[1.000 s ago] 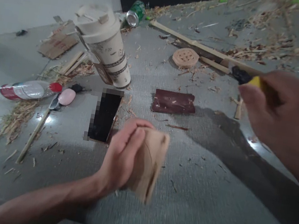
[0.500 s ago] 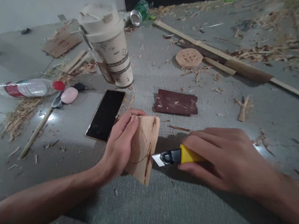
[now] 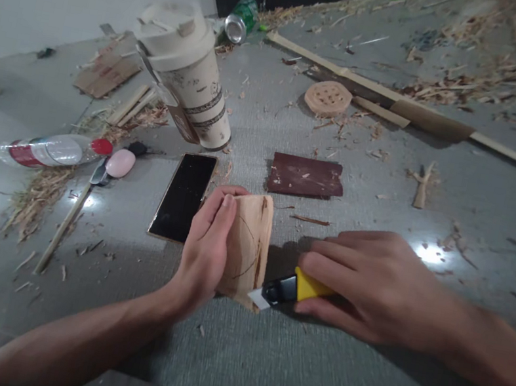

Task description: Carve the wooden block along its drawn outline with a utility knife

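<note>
Over on the far left of the grey mat (image 3: pixel 315 376) we've got a plastic water bottle (image 3: pixel 48 149) lying on its side with its red cap pointing right, and just beside the cap sits a pink oval thing (image 3: pixel 120 163) we can't really identify. Straw bits and a thin stick (image 3: pixel 62 230) are scattered below those. Behind them stands a big beige lidded cup (image 3: pixel 189 74), tilted in our view, with cardboard scraps (image 3: pixel 107 72) to its left and a green can (image 3: pixel 242 17) on its side further back.

Moving right, a dark phone (image 3: pixel 183 195) lies flat, screen up, just beside our left hand (image 3: pixel 206 250). That hand is clamped around the left edge of a pale wooden block (image 3: pixel 248 248), fingers curled over the top, holding it upright on the mat, roughly centre frame. The block has pencil-looking curves and a dark streak on its face.

Our right hand (image 3: pixel 371 286) is wrapped tight around a yellow utility knife (image 3: pixel 294 287), and the blade tip sits right at the block's lower right corner, touching or as good as.

Behind the block is a dark reddish-brown sheet (image 3: pixel 305 176), sandpaper by the look of it, then a round wooden disc (image 3: pixel 327 97) with holes, and long wooden strips (image 3: pixel 402 109) running off to the right among loads of shavings.
</note>
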Motion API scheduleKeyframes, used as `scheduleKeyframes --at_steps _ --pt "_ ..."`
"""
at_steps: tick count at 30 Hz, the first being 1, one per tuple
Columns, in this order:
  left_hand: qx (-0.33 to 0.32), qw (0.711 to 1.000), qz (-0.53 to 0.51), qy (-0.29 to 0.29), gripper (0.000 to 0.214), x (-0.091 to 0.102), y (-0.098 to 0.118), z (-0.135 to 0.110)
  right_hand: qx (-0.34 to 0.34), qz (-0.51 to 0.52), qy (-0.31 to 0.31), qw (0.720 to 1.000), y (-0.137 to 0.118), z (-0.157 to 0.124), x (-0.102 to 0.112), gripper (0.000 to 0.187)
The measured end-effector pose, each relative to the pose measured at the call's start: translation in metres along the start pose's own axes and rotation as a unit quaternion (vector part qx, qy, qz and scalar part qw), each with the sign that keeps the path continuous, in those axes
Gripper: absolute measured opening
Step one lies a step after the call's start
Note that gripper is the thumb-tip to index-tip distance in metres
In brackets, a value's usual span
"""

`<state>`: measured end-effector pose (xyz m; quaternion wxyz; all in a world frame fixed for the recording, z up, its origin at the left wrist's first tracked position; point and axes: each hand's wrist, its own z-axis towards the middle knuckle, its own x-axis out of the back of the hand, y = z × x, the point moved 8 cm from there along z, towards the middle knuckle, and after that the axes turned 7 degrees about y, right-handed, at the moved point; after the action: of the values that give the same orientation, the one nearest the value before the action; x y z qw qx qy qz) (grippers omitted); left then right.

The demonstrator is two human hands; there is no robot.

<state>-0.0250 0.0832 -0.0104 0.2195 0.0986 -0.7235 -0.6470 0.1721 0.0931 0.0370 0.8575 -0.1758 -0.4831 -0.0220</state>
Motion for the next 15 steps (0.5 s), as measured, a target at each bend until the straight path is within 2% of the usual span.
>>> scheduleKeyframes --at_steps 8,12,15 --pt "-0.011 0.999 0.03 0.007 0.031 0.001 0.006 -0.003 -0.04 -0.083 0.041 0.995 0.009 -0.002 0.012 0.035" --pt "-0.014 0.999 0.048 -0.005 0.033 0.0 0.009 -0.004 -0.087 -0.129 0.043 0.987 0.024 -0.006 0.02 0.036" --pt "0.005 0.999 0.035 0.004 0.033 0.001 0.006 -0.002 -0.083 -0.114 0.034 0.989 0.023 -0.006 0.018 0.035"
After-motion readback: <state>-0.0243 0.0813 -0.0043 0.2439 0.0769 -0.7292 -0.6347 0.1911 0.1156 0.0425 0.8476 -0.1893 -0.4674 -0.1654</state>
